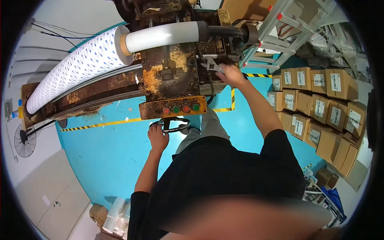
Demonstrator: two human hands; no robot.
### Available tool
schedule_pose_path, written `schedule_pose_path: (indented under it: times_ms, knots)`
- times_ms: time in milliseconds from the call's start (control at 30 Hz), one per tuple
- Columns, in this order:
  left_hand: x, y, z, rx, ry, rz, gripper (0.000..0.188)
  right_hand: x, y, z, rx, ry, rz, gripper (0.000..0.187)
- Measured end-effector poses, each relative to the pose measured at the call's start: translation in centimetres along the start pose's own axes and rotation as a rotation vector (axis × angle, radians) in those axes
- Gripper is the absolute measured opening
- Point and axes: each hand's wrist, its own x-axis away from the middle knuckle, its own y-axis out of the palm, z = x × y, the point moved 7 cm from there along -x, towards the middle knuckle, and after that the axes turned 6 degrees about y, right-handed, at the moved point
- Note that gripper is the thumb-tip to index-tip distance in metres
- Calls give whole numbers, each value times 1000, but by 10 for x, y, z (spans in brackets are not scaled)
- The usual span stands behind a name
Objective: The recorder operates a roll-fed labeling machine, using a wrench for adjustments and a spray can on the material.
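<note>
In my right hand is an adjustable wrench, its jaws pointing left beside the machine's carriage. My fingers close round the wrench's handle; whether the jaws touch a nut I cannot tell. Below the front of the carriage, my left hand grips the left side of a metal handwheel. A control panel with red and green buttons sits just above that wheel. Across the machine lies a long roll with a blue pattern, and a narrower plain white roll continues from it to the dark shaft.
Stacked cardboard boxes stand at the right, with a stepladder behind them. A black fan is at the left. Yellow-black tape marks the blue floor. Wrapped rolls stand at the lower left.
</note>
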Motion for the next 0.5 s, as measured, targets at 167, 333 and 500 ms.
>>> schedule_pose_path:
  times_ms: [167, 333, 500]
  knots:
    - [3, 4, -4, -31, 39, 20, 43, -45, -1, -16, 308, -131, -75, 27]
    - [3, 5, -1, -44, 22, 50, 42, -71, 12, -18, 397, -205, -85, 34]
    - [1, 5, 0, -20, 9, 40, 39, -71, 20, -21, 396, -323, 101, 37]
